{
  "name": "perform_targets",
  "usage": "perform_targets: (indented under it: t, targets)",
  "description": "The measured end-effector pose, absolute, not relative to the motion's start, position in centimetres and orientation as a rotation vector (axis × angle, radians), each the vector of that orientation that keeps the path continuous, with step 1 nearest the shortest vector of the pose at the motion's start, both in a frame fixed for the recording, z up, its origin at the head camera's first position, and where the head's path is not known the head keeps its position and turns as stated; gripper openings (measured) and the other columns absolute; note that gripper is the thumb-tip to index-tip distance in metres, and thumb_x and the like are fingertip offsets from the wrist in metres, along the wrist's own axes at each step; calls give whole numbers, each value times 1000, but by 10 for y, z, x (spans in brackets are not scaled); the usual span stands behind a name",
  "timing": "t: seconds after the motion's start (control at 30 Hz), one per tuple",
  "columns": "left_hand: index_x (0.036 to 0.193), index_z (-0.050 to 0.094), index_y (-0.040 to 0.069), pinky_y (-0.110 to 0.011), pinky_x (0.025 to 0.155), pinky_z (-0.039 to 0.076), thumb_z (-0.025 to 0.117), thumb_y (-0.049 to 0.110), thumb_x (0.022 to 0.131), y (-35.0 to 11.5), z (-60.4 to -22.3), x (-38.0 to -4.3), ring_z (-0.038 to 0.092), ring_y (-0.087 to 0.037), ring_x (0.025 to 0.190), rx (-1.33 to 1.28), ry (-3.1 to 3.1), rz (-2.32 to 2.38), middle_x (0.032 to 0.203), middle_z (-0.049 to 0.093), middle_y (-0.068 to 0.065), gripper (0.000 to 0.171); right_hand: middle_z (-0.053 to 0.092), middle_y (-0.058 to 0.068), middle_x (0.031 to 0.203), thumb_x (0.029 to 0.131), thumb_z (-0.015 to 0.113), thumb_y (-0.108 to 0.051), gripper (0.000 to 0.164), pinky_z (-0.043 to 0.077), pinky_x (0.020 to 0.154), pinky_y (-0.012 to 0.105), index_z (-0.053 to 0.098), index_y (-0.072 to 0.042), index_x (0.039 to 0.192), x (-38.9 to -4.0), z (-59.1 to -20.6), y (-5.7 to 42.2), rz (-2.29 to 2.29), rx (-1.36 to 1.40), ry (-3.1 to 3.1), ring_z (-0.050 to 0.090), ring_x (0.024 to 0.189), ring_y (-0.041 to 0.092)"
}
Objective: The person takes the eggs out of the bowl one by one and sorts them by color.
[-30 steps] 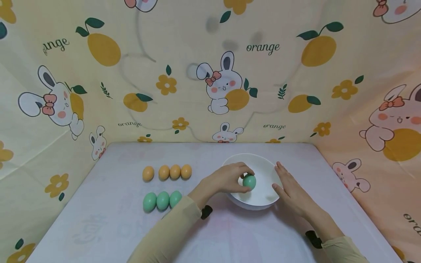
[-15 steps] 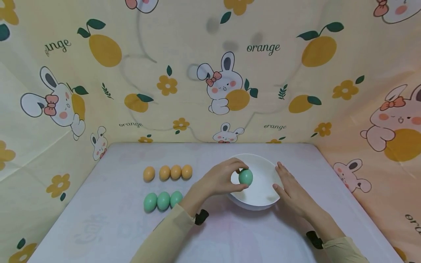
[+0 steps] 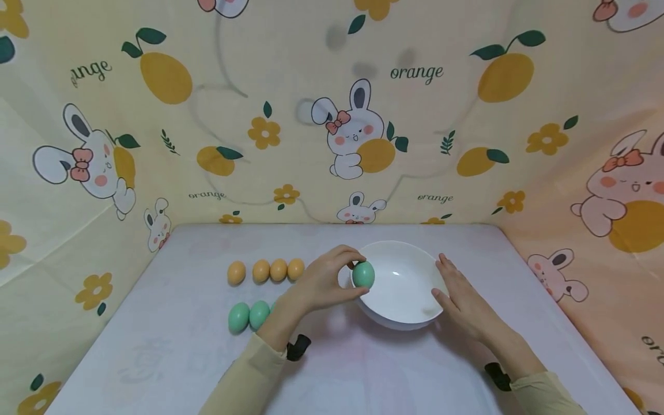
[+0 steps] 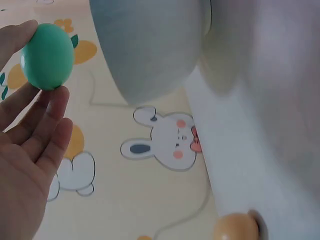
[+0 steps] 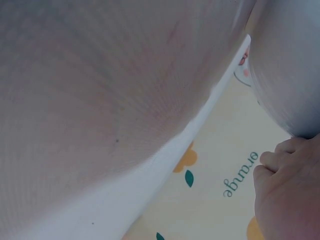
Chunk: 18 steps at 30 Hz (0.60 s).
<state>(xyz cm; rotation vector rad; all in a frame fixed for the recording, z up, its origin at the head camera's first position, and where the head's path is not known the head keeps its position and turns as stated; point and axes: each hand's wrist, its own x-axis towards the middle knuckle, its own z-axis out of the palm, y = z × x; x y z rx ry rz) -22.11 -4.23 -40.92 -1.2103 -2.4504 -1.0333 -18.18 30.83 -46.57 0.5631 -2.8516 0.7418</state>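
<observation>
A green egg point(image 3: 363, 275) is pinched between the thumb and fingertips of my left hand point(image 3: 324, 278), held above the left rim of a white bowl point(image 3: 402, 285). In the left wrist view the same egg point(image 4: 48, 56) is gripped at its two ends, apart from the bowl wall point(image 4: 150, 50). My right hand point(image 3: 464, 297) rests against the bowl's right side with its fingers nearly straight. From the right wrist view, the right hand point(image 5: 290, 185) touches the bowl's outer wall point(image 5: 290, 60).
On the table left of the bowl lies a row of several orange eggs point(image 3: 261, 270), the rightmost close to my left hand. Nearer me are more green eggs point(image 3: 238, 317), partly hidden by my left forearm. A patterned cloth point(image 3: 290, 104) walls the back and sides.
My left hand has moved left and slightly up with the green egg, from over the bowl's middle to its left rim. The right hand has stayed at the bowl's side.
</observation>
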Motion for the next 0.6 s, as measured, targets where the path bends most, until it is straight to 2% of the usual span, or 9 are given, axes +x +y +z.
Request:
perform_targets:
  t: [0.27, 0.5, 0.6]
  targets:
    - [125, 68, 6, -30, 92, 56, 91, 24, 81, -70, -411, -216, 62, -14, 107, -1135, -2491, -1051, 125, 64, -1, 53, 9, 21, 172, 111, 46, -32, 71, 8, 129, 50, 16, 4, 163, -182, -465, 308, 742, 570, -2842, 10, 158, 42]
    - [124, 68, 9, -31, 90, 56, 90, 25, 82, -92, -416, -216, 63, -14, 104, -1088, -2571, -982, 122, 64, 1, 50, 8, 19, 173, 111, 46, -34, 72, 16, 124, 63, 15, 3, 164, -182, -463, 307, 746, 546, -2865, 10, 158, 42]
    - [124, 69, 7, -32, 90, 56, 90, 26, 83, -99, -417, -214, 63, -14, 104, -1066, -2633, -981, 122, 64, 0, 50, 9, 20, 173, 111, 46, -34, 72, 14, 126, 59, 16, 4, 164, -182, -464, 308, 747, 552, -2858, 10, 158, 42]
